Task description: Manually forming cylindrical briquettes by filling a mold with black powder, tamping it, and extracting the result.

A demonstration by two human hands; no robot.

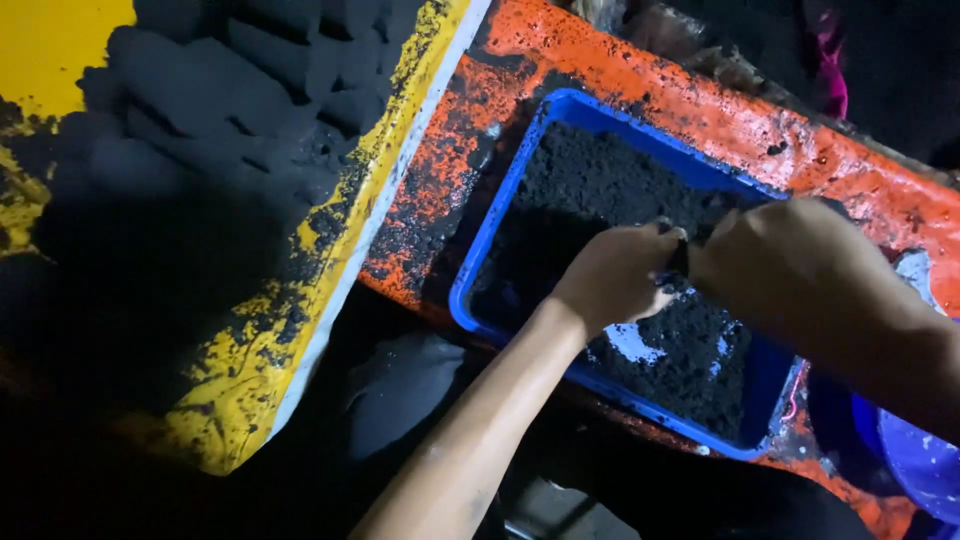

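A blue plastic tray (497, 215) rests on an orange, paint-worn surface (700, 110) and holds loose black powder (590, 190). My left hand (615, 275) and my right hand (775, 260) meet over the middle of the tray, fingers curled. Between them sits a small dark lump (679, 258) that both hands pinch. Its exact shape is hidden by the fingers. Black dust covers both hands.
A yellow board (300, 310) at the left carries several dark grey moulded blocks (230, 90). A purple-blue container (925, 460) sits at the lower right. The area below the tray is dark, with a dark grey cloth-like shape (405, 385).
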